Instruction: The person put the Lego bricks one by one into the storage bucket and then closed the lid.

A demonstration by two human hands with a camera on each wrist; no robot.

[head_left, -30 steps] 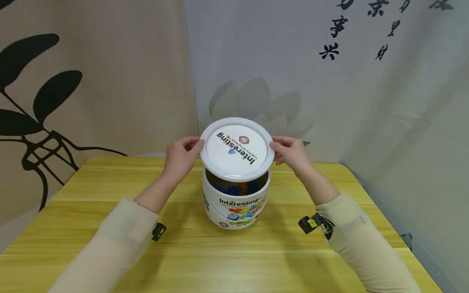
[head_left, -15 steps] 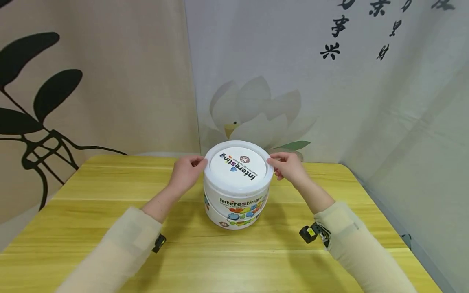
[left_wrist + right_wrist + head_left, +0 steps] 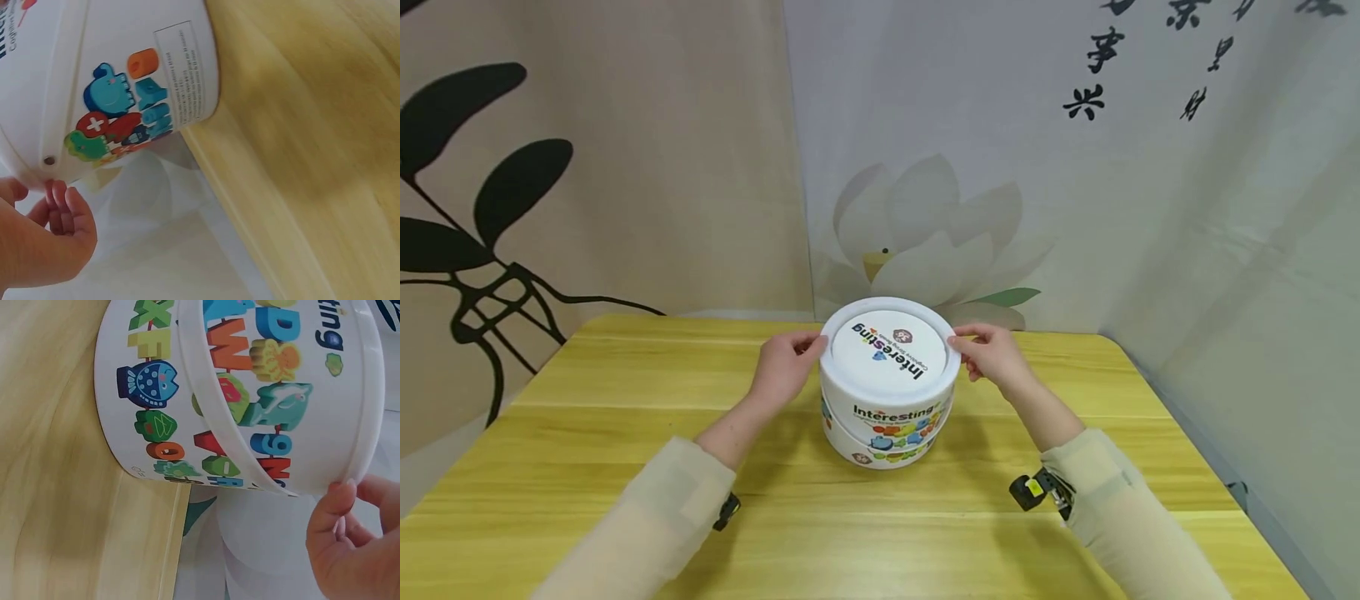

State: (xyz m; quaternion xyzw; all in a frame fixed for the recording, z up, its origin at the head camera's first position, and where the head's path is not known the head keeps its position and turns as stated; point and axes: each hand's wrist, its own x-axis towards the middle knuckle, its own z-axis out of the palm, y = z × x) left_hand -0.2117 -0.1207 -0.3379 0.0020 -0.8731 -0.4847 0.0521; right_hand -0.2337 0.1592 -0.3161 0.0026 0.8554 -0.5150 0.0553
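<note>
A round white bucket (image 3: 842, 427) with colourful printed pictures stands upright on the wooden table. Its white lid (image 3: 889, 367), lettered "Interesting", sits level over the mouth and hides the inside. My left hand (image 3: 781, 368) grips the lid's rim at the left, thumb on the edge. Opposite it, my right hand (image 3: 997, 360) pinches the rim at the right. The left wrist view shows the left hand (image 3: 53, 240) at the bucket's upper edge, beside a handle pivot. In the right wrist view the right hand (image 3: 350, 540) has its thumb and fingers at the lid's edge.
The wooden table (image 3: 880, 542) extends around the bucket. Close behind its far edge hangs a pale cloth (image 3: 925, 100) printed with a lotus, dark leaves and writing. A white handle (image 3: 219, 387) lies against the bucket's side.
The lid was held tilted above the bucket with dark and blue contents showing. Both hands have lowered it onto the mouth, and it now covers the opening. The bucket has stayed in place.
</note>
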